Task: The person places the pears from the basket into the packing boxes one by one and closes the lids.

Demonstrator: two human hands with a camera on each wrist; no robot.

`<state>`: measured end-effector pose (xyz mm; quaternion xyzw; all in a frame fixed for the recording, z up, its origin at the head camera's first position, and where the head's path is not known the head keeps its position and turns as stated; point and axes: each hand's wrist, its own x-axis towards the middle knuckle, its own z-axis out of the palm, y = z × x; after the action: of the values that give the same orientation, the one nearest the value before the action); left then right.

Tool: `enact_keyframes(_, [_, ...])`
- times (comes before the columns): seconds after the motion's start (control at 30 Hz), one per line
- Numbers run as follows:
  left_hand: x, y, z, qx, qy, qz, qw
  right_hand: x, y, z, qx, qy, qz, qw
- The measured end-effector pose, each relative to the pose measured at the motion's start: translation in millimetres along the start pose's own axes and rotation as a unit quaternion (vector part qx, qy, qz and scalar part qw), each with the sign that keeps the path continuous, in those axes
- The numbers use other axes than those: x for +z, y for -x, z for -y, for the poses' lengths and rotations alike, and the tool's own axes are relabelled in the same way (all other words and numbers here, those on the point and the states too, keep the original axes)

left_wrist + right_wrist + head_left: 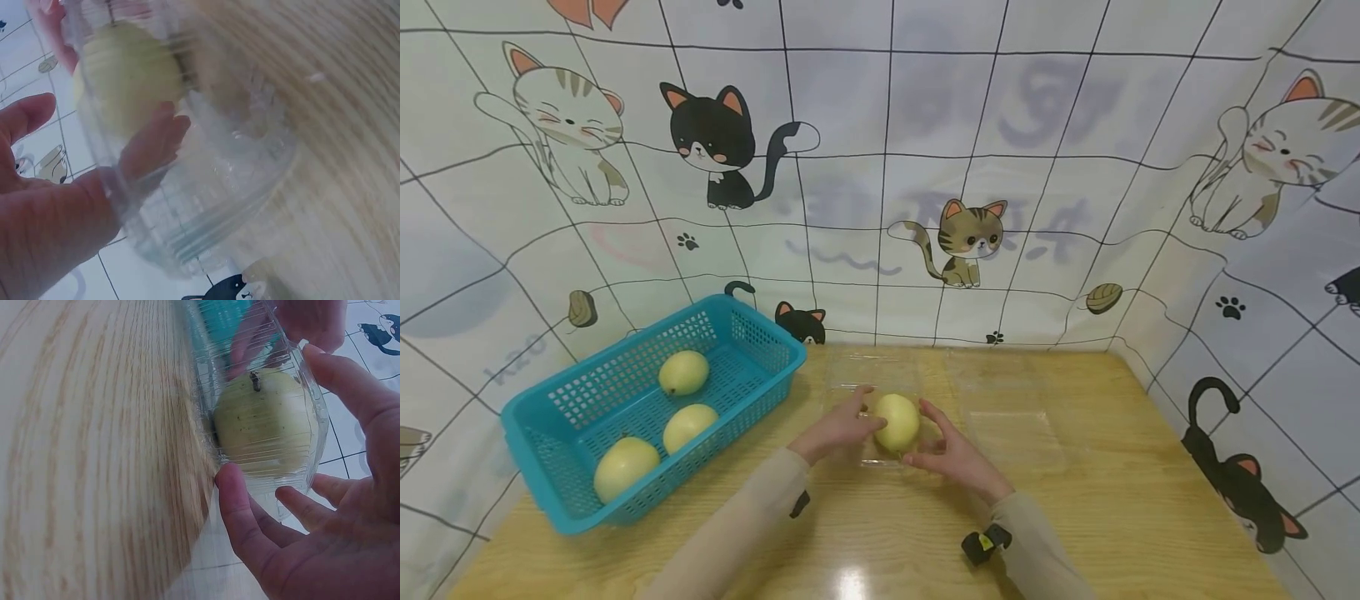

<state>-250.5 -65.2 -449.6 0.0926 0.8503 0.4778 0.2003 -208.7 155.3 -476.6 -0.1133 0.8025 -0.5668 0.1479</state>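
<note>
Though clear box [887, 462] barely shows toward worktop's [1150, 500] back edge, L hand [844, 427] & R hand [961, 458] are spread around 1 yellow fruit [898, 421].

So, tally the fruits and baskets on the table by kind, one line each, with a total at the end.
Pale yellow fruits: 4
Blue basket: 1
Total: 5
</note>
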Motion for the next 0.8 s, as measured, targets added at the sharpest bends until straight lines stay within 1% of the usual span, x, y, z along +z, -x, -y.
enact_keyframes(0.07, [-3.3,1.0,-0.3,0.0,0.003,-0.003,1.0,0,-1.0,-3,-0.002,0.006,-0.005,1.0])
enact_keyframes(0.2, [-9.7,3.6,-2.6,0.012,0.005,-0.004,0.9999,0,-3.0,-7,-0.004,0.012,-0.008,0.9999])
enact_keyframes(0.3, [-14.9,6.6,-6.1,0.023,0.01,-0.006,0.9997,0,-3.3,-9,0.0,0.007,-0.008,0.9999])
enact_keyframes(0.4, [-21.7,10.9,-10.4,0.036,0.026,-0.011,0.9989,-1,-3.4,-11,0.004,-0.001,-0.008,1.0])
enact_keyframes(0.5, [-30.2,15.0,-14.7,0.051,0.049,-0.016,0.9974,-1,-3.7,-12,0.008,-0.006,-0.009,0.9999])
enact_keyframes(0.6, [-39.1,17.5,-18.4,0.066,0.076,-0.014,0.9949,0,-4.2,-12,0.008,-0.007,-0.01,0.9999])
enact_keyframes(0.7, [-47.9,20.5,-22.1,0.072,0.084,-0.013,0.9938,0,-4.4,-12,0.008,-0.006,-0.011,0.9999])
enact_keyframes(0.8, [-57.4,23.6,-25.8,0.084,0.078,-0.012,0.9933,0,-3.9,-12,0.008,-0.007,-0.01,0.9999])
